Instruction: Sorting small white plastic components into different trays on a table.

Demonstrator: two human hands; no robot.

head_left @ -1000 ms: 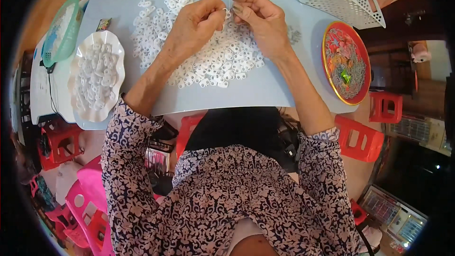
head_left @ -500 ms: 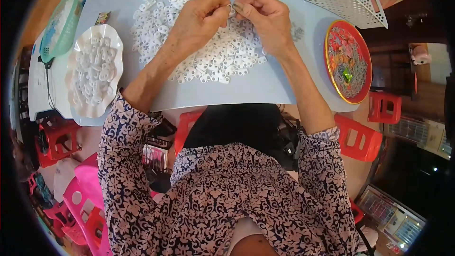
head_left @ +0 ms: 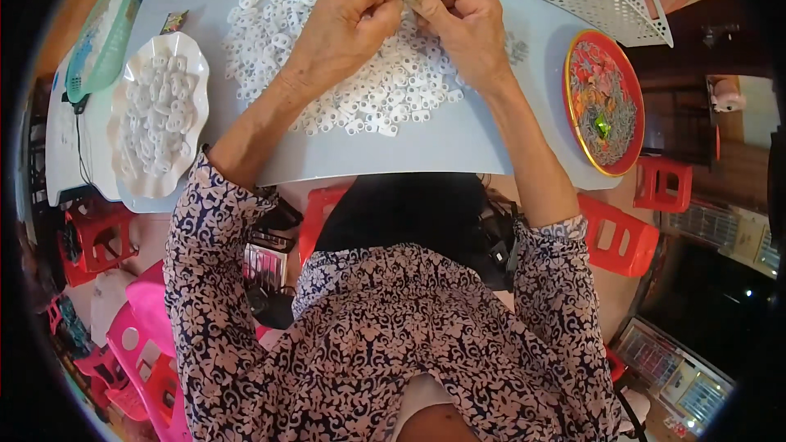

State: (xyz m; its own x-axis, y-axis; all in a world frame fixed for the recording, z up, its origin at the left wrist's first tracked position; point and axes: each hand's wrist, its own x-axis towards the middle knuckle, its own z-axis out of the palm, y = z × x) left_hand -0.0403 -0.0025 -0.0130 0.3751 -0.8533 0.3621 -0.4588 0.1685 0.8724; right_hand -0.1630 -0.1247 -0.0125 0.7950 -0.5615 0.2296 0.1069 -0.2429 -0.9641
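Note:
My left hand (head_left: 348, 24) and my right hand (head_left: 468, 29) meet over the far middle of the table, both closed in a pinch. Their fingertips almost touch around something tiny, which the fingers hide. A thin, pale upright line shows just above the fingertips. Beneath and around both hands spreads a heap of small white plastic pieces (head_left: 385, 102), rounded and with holes in them. Strays from the heap lie beyond my left hand.
On the left, a white scalloped plate (head_left: 200, 94) holds more white pieces, beside a green basket (head_left: 124, 12). At right stands a red gold-rimmed tray (head_left: 620, 53) of small grey pieces, below a white perforated basket (head_left: 565, 4). Red stools (head_left: 614, 233) stand under the table edge.
Both hands have shifted slightly up and the fingertips have drawn closer together. A small white piece that showed at the fingertips is now hidden.

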